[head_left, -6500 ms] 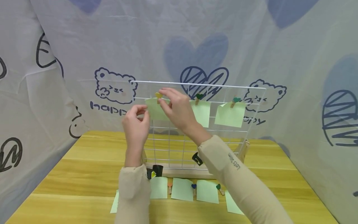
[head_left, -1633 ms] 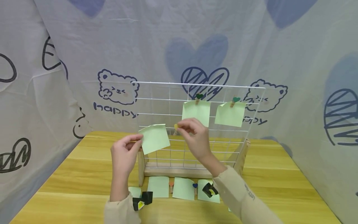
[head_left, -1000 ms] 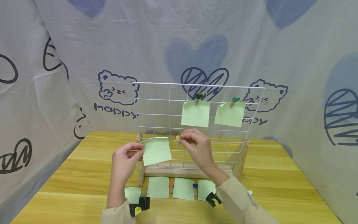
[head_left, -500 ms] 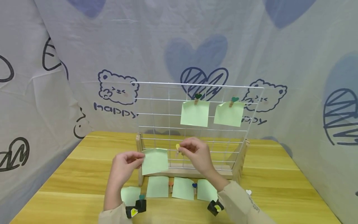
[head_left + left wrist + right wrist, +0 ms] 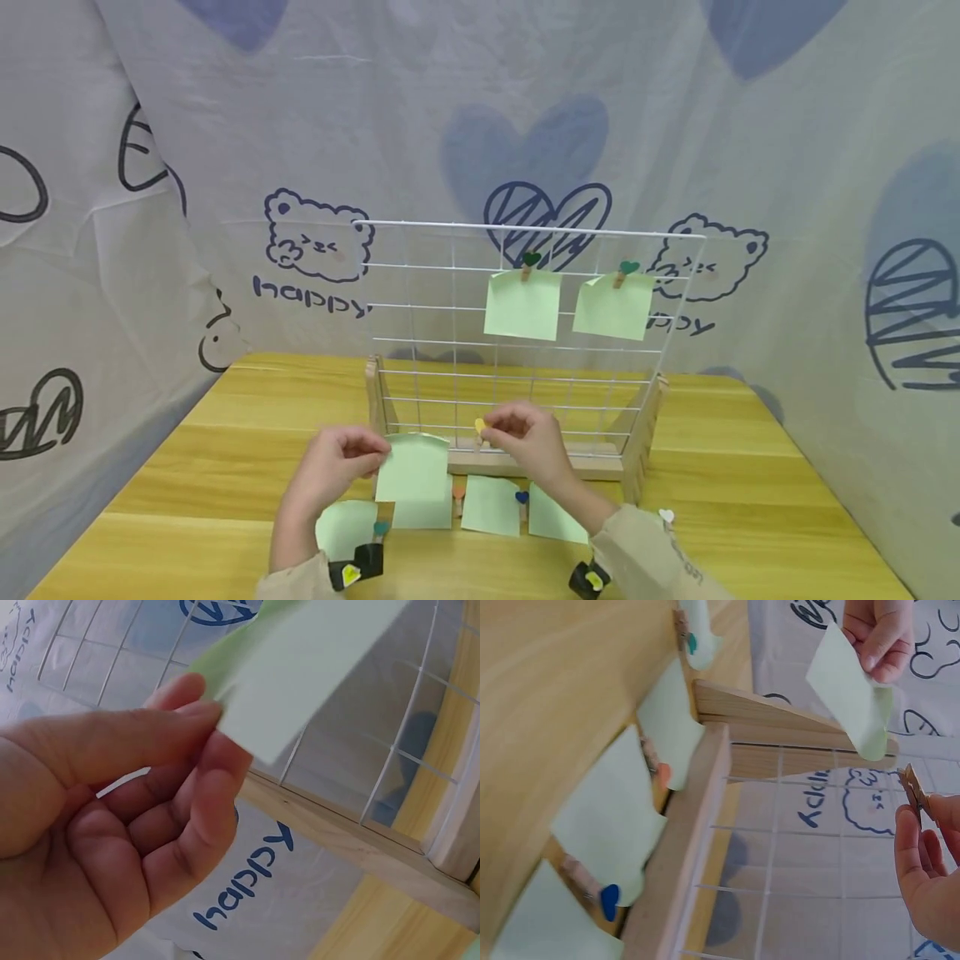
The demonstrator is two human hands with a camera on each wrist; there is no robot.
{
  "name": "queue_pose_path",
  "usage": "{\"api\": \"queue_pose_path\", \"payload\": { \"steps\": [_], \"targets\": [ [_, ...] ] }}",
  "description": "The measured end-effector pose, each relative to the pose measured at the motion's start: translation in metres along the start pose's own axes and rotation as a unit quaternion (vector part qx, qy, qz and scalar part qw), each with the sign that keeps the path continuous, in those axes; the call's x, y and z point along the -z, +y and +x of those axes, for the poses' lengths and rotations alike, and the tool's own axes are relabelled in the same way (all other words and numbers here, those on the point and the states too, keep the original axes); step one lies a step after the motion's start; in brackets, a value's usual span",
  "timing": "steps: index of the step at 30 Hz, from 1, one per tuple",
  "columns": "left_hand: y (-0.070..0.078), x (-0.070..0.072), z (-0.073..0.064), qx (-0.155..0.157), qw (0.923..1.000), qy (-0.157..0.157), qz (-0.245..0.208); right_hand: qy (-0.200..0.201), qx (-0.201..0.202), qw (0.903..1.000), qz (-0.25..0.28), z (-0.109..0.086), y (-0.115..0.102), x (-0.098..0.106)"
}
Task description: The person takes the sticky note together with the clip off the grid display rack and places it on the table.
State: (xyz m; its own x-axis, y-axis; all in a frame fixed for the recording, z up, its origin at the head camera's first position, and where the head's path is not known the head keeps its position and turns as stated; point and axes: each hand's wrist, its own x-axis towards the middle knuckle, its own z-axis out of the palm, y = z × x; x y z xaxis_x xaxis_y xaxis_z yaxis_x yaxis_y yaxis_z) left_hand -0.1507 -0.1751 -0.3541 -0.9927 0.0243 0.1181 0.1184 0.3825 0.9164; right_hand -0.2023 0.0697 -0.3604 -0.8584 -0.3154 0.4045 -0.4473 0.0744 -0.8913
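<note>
My left hand (image 5: pixel 337 467) pinches a pale green sticky note (image 5: pixel 412 471) by its left edge, in front of the wire grid's lower left; the left wrist view shows thumb and fingertips on the note (image 5: pixel 292 682). My right hand (image 5: pixel 531 442) pinches a small wooden clothespin with a yellow heart (image 5: pixel 481 427), a little right of the note and apart from it. In the right wrist view the clothespin (image 5: pixel 913 791) is between thumb and fingers. Two green notes (image 5: pixel 522 307) hang on the white wire grid (image 5: pixel 450 342), each under a clothespin with a green heart (image 5: pixel 531 260).
On the wooden table (image 5: pixel 225 467), a row of green notes (image 5: pixel 491 507) lies before the grid's wooden base (image 5: pixel 510 462). Clothespins with orange (image 5: pixel 459 493), blue (image 5: pixel 522 498), teal (image 5: pixel 381 528) and white hearts (image 5: pixel 666 517) lie among them. A printed cloth (image 5: pixel 412 108) hangs behind.
The note and yellow-heart clothespin came off the grid's upper left. Both hands have since carried them down toward the table, the note still in my left hand and the clothespin in my right.
</note>
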Motion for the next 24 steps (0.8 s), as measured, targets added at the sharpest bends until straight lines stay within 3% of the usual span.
{"api": "queue_pose_path", "payload": {
  "steps": [6,13,20,24],
  "targets": [
    [-0.006,0.0,-0.002,-0.008,0.9988,-0.048,-0.002,-0.02,-0.038,0.999,0.012,-0.011,0.019,-0.002],
    [-0.015,0.0,-0.004,-0.015,0.9964,-0.083,-0.011,-0.036,-0.05,0.9979,0.019,-0.02,0.029,-0.002],
    [-0.028,-0.002,-0.006,-0.016,0.9899,-0.14,-0.017,-0.07,-0.063,0.9956,0.006,-0.027,0.038,-0.005],
    [-0.036,-0.004,-0.007,-0.005,0.9875,-0.156,-0.024,-0.09,-0.07,0.9935,0.0,-0.033,0.043,-0.008]
  ]
}}
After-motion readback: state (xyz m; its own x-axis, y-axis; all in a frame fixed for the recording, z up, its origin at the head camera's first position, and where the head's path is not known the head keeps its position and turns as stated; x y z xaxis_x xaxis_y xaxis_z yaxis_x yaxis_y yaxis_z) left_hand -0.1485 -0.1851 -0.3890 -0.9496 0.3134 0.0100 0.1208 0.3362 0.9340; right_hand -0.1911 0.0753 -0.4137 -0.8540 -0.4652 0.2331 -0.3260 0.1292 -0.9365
